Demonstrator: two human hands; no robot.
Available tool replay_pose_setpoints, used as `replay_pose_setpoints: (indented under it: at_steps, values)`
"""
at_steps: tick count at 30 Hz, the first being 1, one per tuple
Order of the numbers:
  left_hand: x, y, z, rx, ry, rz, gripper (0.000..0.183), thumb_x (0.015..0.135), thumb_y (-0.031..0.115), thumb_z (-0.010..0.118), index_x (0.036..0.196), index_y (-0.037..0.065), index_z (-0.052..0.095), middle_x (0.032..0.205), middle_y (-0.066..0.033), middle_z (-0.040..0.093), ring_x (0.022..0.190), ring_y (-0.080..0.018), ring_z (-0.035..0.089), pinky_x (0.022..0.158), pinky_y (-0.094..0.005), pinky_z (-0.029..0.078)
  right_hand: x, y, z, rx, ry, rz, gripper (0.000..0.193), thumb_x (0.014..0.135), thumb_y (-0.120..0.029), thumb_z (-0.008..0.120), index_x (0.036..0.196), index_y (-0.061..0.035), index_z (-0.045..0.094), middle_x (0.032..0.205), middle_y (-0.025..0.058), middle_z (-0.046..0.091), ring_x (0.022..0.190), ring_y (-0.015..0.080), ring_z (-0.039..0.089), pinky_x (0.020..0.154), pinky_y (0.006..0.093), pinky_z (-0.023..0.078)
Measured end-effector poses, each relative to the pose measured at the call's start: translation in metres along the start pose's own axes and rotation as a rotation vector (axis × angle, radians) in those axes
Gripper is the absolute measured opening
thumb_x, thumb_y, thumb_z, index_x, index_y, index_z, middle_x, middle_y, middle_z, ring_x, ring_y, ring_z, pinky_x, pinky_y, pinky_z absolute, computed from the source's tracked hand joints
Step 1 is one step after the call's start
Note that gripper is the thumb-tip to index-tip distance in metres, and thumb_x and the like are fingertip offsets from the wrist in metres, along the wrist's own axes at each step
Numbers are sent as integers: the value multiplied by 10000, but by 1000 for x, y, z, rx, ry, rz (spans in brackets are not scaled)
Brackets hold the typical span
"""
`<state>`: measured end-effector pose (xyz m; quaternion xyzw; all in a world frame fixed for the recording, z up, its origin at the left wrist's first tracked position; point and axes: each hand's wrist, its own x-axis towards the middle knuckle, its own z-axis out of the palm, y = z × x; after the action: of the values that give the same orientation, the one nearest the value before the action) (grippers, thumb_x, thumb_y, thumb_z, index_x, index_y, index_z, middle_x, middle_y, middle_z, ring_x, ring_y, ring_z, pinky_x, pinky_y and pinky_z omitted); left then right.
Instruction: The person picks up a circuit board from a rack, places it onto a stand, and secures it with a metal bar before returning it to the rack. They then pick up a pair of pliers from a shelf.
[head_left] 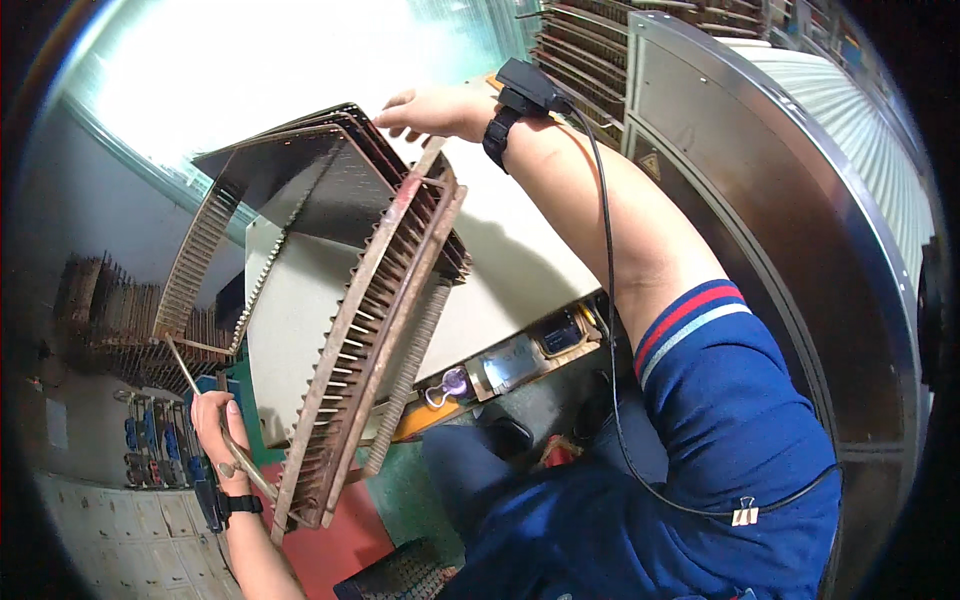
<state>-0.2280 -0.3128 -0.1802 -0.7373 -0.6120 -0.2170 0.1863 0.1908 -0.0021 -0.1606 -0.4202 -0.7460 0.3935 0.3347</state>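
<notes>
Clearly, the left hand (212, 425) is closed around a thin metal rod at the near left end of a long, rust-brown metal rack (390, 345) with comb-like slotted rails. The right hand (440, 112) reaches to the rack's far end, its fingers parted and loosely bent beside the upper edges of several thin, dark, flat panels (340, 195); whether the fingertips touch them I cannot tell, and it has no visible grip on anything. These panels stand close together between the rails, toward the far side.

The rack slants across the left part of a pale, smooth-topped table (520, 260), its near end jutting past the near edge above a red floor patch (335, 525). I cannot tell whether it rests on the tabletop. Below the table's near edge, a small purple object (453, 382) sits in a narrow open compartment.

Each wrist wears a black strap; from the right one, a thin black cable (608, 250) runs down past the blue sleeve (740, 400). Farther left stand more brown slotted racks (140, 320), and on the right rises a large grey metal cabinet (720, 200).
</notes>
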Motion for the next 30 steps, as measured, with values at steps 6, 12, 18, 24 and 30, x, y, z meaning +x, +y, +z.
replay_pose_setpoints:
  at_steps: [6,12,18,24,30]
  values:
    - [-1,3,7,-44,58,-59,150,898,141,521,932,8,580,932,-143,589,962,-350,551,1088,-511,330,34,13,25,-109,-221,-185,365,926,-333,513,1092,-70,706,918,63,715,835,204,676,838,346,527]
    - [-8,2,4,-11,82,-71,170,928,158,510,955,5,579,957,-146,588,996,-343,548,1098,-502,319,8,-7,26,14,-27,-201,333,921,-307,529,1027,-48,710,855,74,717,785,193,679,759,343,533]
    - [-5,4,10,-53,106,-80,166,910,156,524,962,7,576,970,-149,587,997,-340,553,1109,-514,307,-2,-10,13,-161,-27,-288,416,890,-428,626,1002,-40,727,817,86,711,740,180,663,715,342,524]
    - [-9,-2,9,-58,117,-63,154,900,147,536,965,12,570,967,-144,587,1001,-339,552,1112,-522,301,-1,-20,12,-288,-38,-354,442,899,-442,632,1106,-60,714,831,104,717,771,202,667,744,357,526]
    - [-6,6,9,-64,114,-98,153,902,149,539,967,14,571,975,-150,584,1022,-348,547,1124,-526,287,-1,-20,6,-181,-145,-266,283,909,-208,631,1016,53,658,828,168,711,774,234,644,749,383,516]
